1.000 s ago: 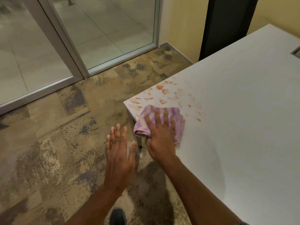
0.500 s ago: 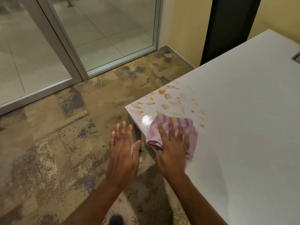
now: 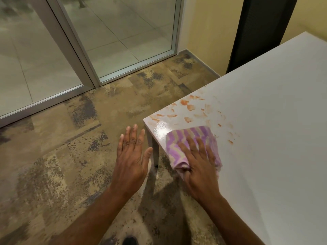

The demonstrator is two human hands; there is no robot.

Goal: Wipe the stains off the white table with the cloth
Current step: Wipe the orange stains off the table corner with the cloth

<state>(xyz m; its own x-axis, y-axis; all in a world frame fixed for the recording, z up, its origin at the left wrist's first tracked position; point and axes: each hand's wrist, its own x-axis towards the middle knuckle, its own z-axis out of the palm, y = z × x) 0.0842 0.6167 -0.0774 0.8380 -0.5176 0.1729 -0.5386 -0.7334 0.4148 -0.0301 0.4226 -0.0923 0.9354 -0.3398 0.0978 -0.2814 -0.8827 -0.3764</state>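
Our right hand [image 3: 200,163], fingers spread, presses the cloth [image 3: 185,138] flat on the table [image 3: 265,138], centre-right, for broad contact below the stains [image 3: 191,107]; our left hand [image 3: 131,156] hovers spread, lower centre.

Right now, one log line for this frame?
phase: wiping | right hand pressing cloth on table corner | left hand open, off table | orange stains beyond cloth unwiped

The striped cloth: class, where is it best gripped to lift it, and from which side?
Probably the cloth's bunched fold at the table's left edge, from the floor side: there it stands raised, while the rest lies flat under the right hand.
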